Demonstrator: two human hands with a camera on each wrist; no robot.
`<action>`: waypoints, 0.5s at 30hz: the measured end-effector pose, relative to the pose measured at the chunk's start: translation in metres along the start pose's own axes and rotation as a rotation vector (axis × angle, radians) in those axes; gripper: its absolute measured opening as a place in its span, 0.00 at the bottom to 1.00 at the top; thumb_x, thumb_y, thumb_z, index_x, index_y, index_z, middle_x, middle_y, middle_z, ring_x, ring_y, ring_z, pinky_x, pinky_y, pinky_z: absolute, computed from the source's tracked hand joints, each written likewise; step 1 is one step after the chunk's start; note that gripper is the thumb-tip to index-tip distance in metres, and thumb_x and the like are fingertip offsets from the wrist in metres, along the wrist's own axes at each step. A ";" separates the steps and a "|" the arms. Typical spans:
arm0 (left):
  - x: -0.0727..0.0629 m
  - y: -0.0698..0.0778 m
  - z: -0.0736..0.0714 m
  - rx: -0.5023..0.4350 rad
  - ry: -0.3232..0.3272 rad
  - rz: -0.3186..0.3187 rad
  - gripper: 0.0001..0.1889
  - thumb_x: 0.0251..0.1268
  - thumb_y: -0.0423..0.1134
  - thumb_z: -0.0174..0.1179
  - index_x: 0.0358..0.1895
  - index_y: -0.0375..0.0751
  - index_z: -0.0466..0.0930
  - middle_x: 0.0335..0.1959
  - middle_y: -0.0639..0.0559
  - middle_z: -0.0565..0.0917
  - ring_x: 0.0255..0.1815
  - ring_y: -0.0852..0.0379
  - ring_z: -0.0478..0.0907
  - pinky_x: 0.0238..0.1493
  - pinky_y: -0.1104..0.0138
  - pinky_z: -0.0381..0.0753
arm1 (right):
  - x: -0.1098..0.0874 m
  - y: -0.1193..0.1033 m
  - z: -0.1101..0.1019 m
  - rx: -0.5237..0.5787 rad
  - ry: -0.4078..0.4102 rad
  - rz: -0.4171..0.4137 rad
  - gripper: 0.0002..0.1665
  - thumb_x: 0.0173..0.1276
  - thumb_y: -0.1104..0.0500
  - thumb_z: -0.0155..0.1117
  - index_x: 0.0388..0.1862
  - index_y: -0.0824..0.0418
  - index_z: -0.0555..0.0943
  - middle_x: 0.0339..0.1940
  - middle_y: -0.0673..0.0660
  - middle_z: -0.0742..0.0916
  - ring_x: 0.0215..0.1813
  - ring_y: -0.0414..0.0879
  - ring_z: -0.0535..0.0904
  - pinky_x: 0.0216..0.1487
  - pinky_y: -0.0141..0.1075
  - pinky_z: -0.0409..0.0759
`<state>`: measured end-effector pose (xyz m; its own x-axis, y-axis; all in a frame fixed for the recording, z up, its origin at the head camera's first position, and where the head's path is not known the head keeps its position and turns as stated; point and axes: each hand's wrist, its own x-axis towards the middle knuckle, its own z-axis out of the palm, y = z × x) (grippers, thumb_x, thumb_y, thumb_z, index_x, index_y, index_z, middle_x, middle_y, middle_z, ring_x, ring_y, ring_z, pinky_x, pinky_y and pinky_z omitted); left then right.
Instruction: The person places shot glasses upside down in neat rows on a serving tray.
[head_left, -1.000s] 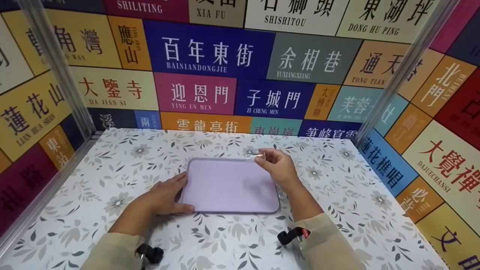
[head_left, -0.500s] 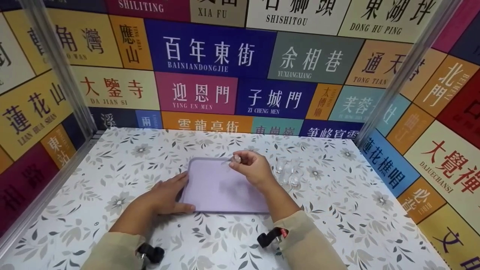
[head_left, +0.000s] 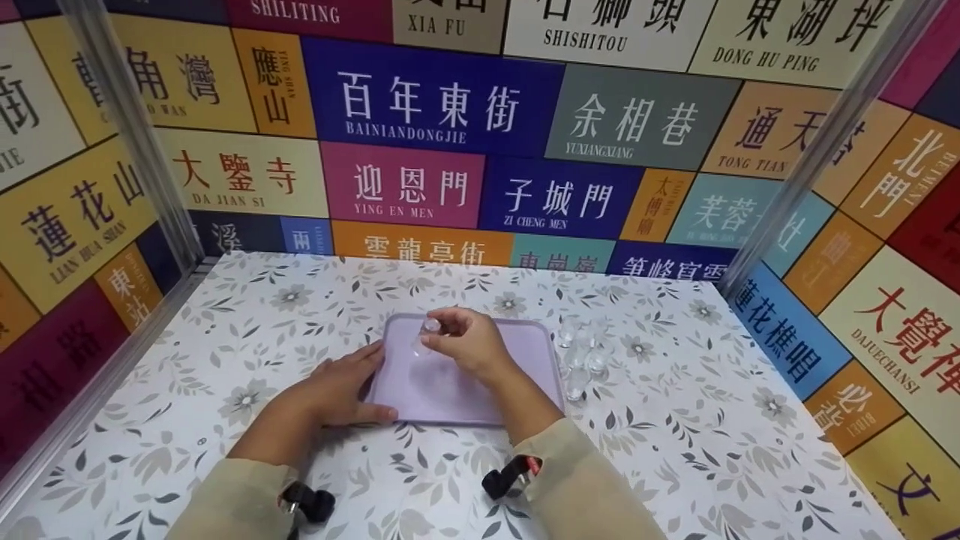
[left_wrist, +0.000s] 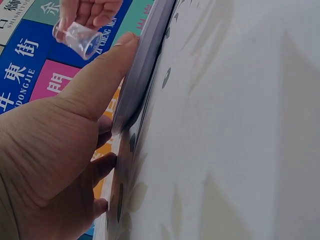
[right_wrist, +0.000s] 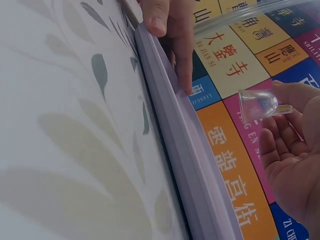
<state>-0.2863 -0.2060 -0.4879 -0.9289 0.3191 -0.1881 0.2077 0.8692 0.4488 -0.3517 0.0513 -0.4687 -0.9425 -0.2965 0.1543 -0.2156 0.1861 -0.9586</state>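
Several coloured signs (head_left: pixel 82 217) line the wall far to the left of your left hand and continue behind both hands to the far right. Below your left hand (head_left: pixel 341 390), at the wrist end, are your left sleeve (head_left: pixel 229 499) and, at its cuff, a black left mount (head_left: pixel 311 502). Your left hand lies spread about the near left corner of the tray (head_left: pixel 472 401); its fingers extend along the left side and its thumb reaches along the near edge, touching the rim.

The tray, lilac, shallow and round-cornered, extends rightward from your left hand and passes beneath your right hand (head_left: pixel 469 341). It lies flat on the table (head_left: pixel 465 480), which is white with grey flowers and leaves.

To the right of your left hand, above the tray's left half, is the held cup (right_wrist: pixel 257 104), small and clear. Your right hand pinches it by the narrow end between thumb and finger, its mouth turned toward the tray; the other fingers curl toward the palm. Below this hand are the right mount (head_left: pixel 506 478) and right sleeve (head_left: pixel 589 491).

To the right of your right hand, just beside the tray, clear cups (head_left: pixel 576 384) sit clustered on the table; their exact number cannot be told.
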 end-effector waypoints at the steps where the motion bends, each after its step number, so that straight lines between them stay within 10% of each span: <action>1: 0.000 0.000 0.000 -0.001 -0.001 0.002 0.65 0.56 0.77 0.69 0.90 0.50 0.46 0.92 0.52 0.46 0.91 0.37 0.48 0.88 0.32 0.44 | 0.001 0.001 0.004 -0.004 -0.011 0.004 0.26 0.62 0.59 0.84 0.59 0.62 0.89 0.45 0.54 0.91 0.47 0.42 0.83 0.46 0.27 0.85; 15: -0.001 -0.003 0.000 0.000 0.010 0.025 0.64 0.56 0.77 0.69 0.90 0.55 0.45 0.92 0.52 0.46 0.90 0.34 0.50 0.86 0.30 0.46 | 0.009 0.006 0.044 -0.107 -0.121 0.048 0.22 0.61 0.62 0.82 0.56 0.58 0.91 0.45 0.53 0.93 0.47 0.40 0.86 0.50 0.29 0.86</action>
<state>-0.2860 -0.2092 -0.4892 -0.9262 0.3374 -0.1682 0.2312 0.8608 0.4534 -0.3499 0.0087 -0.4840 -0.9162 -0.3940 0.0732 -0.2032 0.2991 -0.9323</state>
